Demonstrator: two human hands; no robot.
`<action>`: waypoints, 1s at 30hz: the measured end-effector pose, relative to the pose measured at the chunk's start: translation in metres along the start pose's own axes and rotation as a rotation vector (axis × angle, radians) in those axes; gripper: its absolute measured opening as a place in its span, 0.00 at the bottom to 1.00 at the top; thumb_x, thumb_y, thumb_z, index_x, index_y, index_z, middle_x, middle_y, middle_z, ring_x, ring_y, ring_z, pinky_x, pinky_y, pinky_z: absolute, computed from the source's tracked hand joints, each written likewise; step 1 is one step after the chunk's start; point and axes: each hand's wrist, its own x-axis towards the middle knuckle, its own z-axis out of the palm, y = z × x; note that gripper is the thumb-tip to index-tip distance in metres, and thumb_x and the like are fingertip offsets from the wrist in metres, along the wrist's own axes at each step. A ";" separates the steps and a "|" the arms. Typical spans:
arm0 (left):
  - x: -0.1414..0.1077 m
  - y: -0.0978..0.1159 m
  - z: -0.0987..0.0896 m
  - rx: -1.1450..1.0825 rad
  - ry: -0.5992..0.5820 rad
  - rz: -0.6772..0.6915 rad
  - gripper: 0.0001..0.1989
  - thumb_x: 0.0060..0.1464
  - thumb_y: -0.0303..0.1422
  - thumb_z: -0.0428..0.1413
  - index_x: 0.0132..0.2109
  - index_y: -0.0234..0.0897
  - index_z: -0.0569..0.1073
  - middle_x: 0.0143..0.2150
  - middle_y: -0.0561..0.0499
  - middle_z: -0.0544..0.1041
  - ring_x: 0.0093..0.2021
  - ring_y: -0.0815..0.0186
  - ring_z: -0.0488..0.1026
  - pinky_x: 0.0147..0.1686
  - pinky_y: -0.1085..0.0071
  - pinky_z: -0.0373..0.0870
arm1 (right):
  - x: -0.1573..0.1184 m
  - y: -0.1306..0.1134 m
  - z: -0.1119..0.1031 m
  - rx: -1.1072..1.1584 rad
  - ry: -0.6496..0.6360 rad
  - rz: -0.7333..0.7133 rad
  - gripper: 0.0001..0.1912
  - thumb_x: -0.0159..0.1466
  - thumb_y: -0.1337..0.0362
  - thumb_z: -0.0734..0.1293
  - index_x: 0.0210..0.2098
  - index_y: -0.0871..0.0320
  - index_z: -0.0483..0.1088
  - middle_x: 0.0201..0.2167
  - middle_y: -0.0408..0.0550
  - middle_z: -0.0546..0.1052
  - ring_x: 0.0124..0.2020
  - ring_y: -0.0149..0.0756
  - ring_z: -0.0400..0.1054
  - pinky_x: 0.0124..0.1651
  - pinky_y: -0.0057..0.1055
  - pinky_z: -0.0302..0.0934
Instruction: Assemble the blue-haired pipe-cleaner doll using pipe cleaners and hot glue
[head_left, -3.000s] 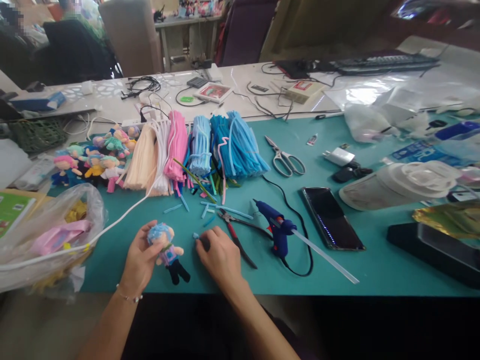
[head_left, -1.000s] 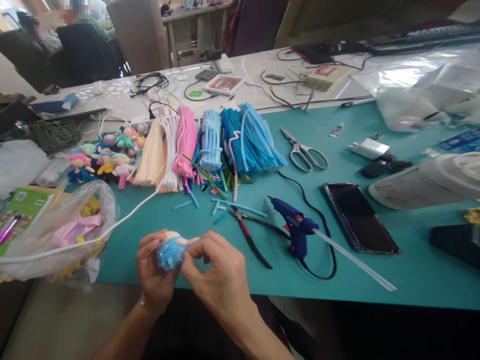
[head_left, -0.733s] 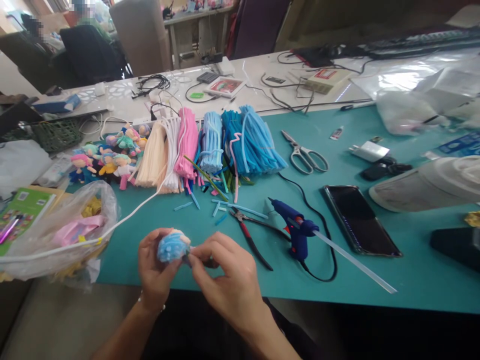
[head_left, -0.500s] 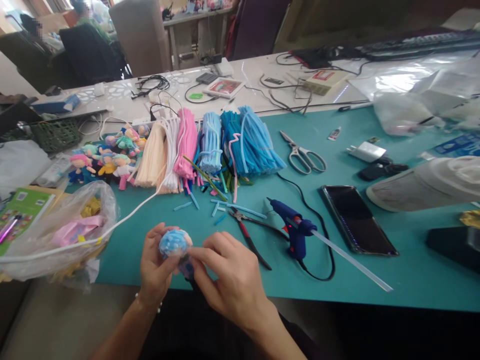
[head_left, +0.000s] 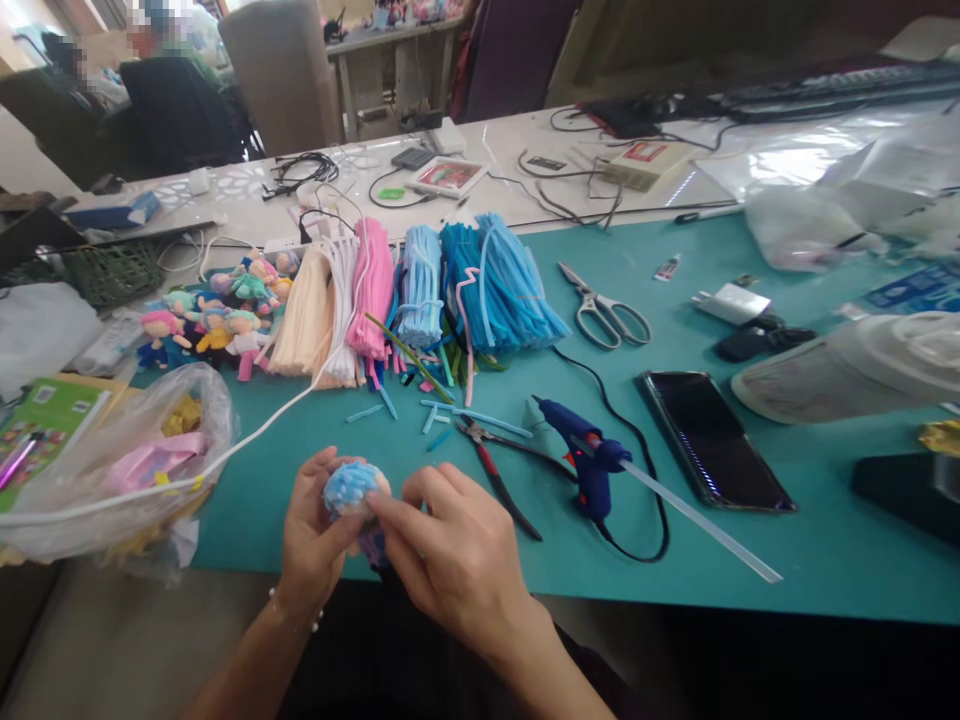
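My left hand (head_left: 315, 540) is closed around a small doll (head_left: 352, 487) with light blue fuzzy hair and a purplish body, above the table's front edge. At the doll's face side, the fingertips of my right hand (head_left: 457, 550) pinch together and press on it; whether they hold a separate small piece is hidden. Just beyond my hands lie red-handled cutting pliers (head_left: 501, 482) and short blue pipe cleaner pieces (head_left: 435, 412). To their right a blue glue gun (head_left: 589, 450) rests with a clear glue stick (head_left: 705, 525) sticking out of its back.
Bundles of pipe cleaners (head_left: 424, 285) stand behind, beside a pile of small dolls (head_left: 217, 310). A plastic bag (head_left: 67, 500) is at left. Scissors (head_left: 606, 308), a phone (head_left: 716, 440) and a cup (head_left: 847, 370) lie at right. A white cable (head_left: 277, 415) crosses the left side. Other people sit far back.
My right fingertips have shifted slightly up and left onto the doll's face side. The doll has turned and moved a little to the right in my left hand.
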 end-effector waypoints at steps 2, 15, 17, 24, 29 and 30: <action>0.000 0.000 -0.001 0.010 0.008 -0.009 0.28 0.37 0.30 0.70 0.48 0.40 0.72 0.42 0.48 0.80 0.38 0.61 0.79 0.38 0.69 0.76 | 0.000 0.000 0.001 -0.006 -0.005 0.004 0.13 0.68 0.66 0.59 0.38 0.58 0.76 0.25 0.46 0.67 0.25 0.33 0.55 0.27 0.30 0.51; 0.001 0.003 0.000 -0.015 0.016 -0.128 0.32 0.35 0.30 0.71 0.49 0.42 0.71 0.39 0.51 0.80 0.36 0.65 0.78 0.37 0.72 0.75 | -0.004 0.008 -0.002 0.040 0.017 -0.003 0.10 0.66 0.68 0.62 0.39 0.58 0.76 0.25 0.45 0.67 0.26 0.33 0.57 0.27 0.29 0.52; 0.001 0.003 0.001 -0.014 0.015 -0.140 0.32 0.35 0.30 0.71 0.49 0.42 0.71 0.38 0.52 0.79 0.36 0.65 0.78 0.38 0.72 0.75 | -0.004 0.008 -0.001 0.021 0.005 -0.013 0.12 0.67 0.68 0.61 0.40 0.58 0.76 0.25 0.45 0.68 0.26 0.33 0.57 0.27 0.29 0.52; 0.001 0.003 0.005 0.019 0.031 -0.156 0.33 0.33 0.29 0.71 0.49 0.41 0.70 0.35 0.54 0.79 0.34 0.68 0.77 0.36 0.74 0.74 | -0.001 0.008 0.002 -0.021 -0.025 -0.006 0.13 0.67 0.68 0.59 0.37 0.59 0.77 0.24 0.46 0.68 0.25 0.34 0.56 0.27 0.30 0.52; 0.004 0.003 0.000 0.009 -0.016 -0.211 0.33 0.36 0.29 0.70 0.52 0.41 0.69 0.36 0.53 0.78 0.34 0.67 0.77 0.35 0.74 0.74 | -0.002 0.012 -0.004 0.137 0.032 0.031 0.11 0.65 0.71 0.61 0.37 0.61 0.76 0.24 0.46 0.67 0.26 0.32 0.60 0.28 0.28 0.55; 0.004 0.003 -0.002 0.006 -0.034 -0.226 0.33 0.37 0.29 0.69 0.52 0.41 0.68 0.37 0.52 0.78 0.34 0.67 0.76 0.35 0.73 0.74 | -0.003 0.013 -0.005 0.159 0.050 0.044 0.10 0.65 0.72 0.62 0.36 0.62 0.76 0.24 0.46 0.67 0.26 0.32 0.61 0.28 0.28 0.55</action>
